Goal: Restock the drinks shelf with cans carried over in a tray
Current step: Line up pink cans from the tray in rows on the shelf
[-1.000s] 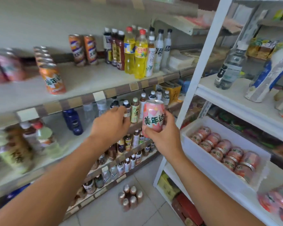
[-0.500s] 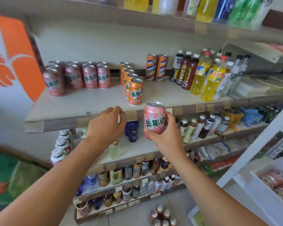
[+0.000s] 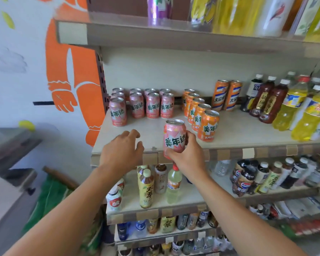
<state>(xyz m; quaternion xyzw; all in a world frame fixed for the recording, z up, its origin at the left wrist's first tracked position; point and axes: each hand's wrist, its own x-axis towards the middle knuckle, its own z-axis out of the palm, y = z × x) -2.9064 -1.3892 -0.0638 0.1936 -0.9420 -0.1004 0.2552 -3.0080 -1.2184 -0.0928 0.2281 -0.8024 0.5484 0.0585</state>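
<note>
My right hand (image 3: 187,157) grips a pink can (image 3: 174,138) upright at the front edge of the drinks shelf (image 3: 248,133). Several matching pink cans (image 3: 151,105) stand in rows at the shelf's back left. My left hand (image 3: 121,151) hovers at the shelf edge left of the held can, fingers loosely curled, holding nothing. The tray is out of view.
A line of orange cans (image 3: 208,125) runs right of the held can, with two taller orange cans (image 3: 227,95) and bottles (image 3: 292,106) beyond. Bottled drinks (image 3: 146,187) fill the lower shelves. An upper shelf (image 3: 174,36) overhangs. An orange-painted wall (image 3: 72,74) is at left.
The view has swung left from the white tray rack to the drinks shelf. My right hand has carried the pink can up to the shelf edge; my left hand has loosened beside it.
</note>
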